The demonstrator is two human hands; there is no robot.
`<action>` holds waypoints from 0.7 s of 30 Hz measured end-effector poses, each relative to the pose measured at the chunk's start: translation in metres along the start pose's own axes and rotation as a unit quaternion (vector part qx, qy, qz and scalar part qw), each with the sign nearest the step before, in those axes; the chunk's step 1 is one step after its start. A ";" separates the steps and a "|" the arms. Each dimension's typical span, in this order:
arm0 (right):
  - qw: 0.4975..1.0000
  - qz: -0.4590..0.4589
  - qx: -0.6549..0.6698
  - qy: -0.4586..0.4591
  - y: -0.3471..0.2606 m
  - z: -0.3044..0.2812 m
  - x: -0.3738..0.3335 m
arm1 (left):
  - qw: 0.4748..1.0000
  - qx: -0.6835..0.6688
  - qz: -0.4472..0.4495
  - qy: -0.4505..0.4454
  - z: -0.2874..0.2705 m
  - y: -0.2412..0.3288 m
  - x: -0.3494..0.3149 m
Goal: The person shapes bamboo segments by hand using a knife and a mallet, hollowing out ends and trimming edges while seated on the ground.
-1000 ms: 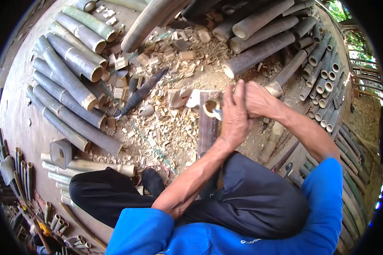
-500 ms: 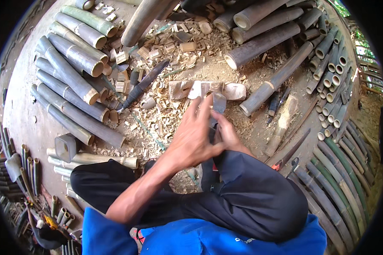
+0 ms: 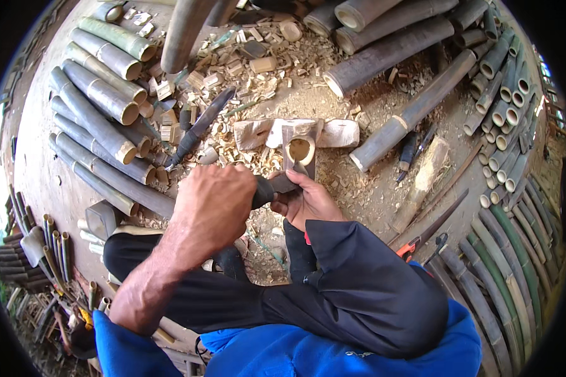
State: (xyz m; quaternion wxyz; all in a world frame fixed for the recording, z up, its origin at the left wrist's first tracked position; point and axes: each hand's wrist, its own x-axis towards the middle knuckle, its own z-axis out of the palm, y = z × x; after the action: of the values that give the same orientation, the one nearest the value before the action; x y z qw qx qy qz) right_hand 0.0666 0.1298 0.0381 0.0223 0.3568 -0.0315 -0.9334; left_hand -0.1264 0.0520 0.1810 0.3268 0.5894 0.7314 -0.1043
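Observation:
My left hand (image 3: 214, 198) is closed in a fist around the black-wrapped handle (image 3: 263, 191) of what looks like a knife. Just right of it, my right hand (image 3: 311, 200) pinches the tool's dark flat part (image 3: 284, 183) between thumb and fingers. Its tip points toward a short bamboo piece (image 3: 312, 157), whose pale round opening faces me. That piece rests against a pale, rough wooden block (image 3: 339, 134), just beyond my right fingers. My left fist hides part of the handle.
Another knife (image 3: 198, 129) with a dark handle lies among wood chips (image 3: 223, 151). Bamboo tubes are piled at left (image 3: 100, 91) and far right (image 3: 399, 63). Split bamboo strips (image 3: 493, 264) lie at right, near an orange-handled saw (image 3: 431, 226). A clear plastic container (image 3: 102, 218) stands by my left knee.
My left hand has moved left and toward me, going from extended fingers to a fist on the handle. The right hand has shifted slightly left, and the bamboo opening now shows.

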 end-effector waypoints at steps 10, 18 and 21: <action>0.985 0.066 -0.159 -0.023 -0.039 -0.022 -0.011 | 0.983 -0.146 -0.113 0.015 0.097 0.040 -0.018; 0.999 0.044 -0.005 0.021 -0.011 -0.001 -0.001 | 0.996 -0.041 -0.013 -0.074 0.021 -0.003 0.004; 0.972 0.082 -0.218 0.026 -0.049 -0.011 -0.014 | 0.970 -0.219 -0.095 -0.040 0.084 0.041 -0.014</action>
State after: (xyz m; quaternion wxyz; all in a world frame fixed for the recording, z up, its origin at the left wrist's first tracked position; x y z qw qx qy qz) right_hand 0.0835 0.1787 0.0354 0.1764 0.3639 0.1442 -0.9032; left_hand -0.0572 0.0072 0.1354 0.4655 0.4266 0.7754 0.0039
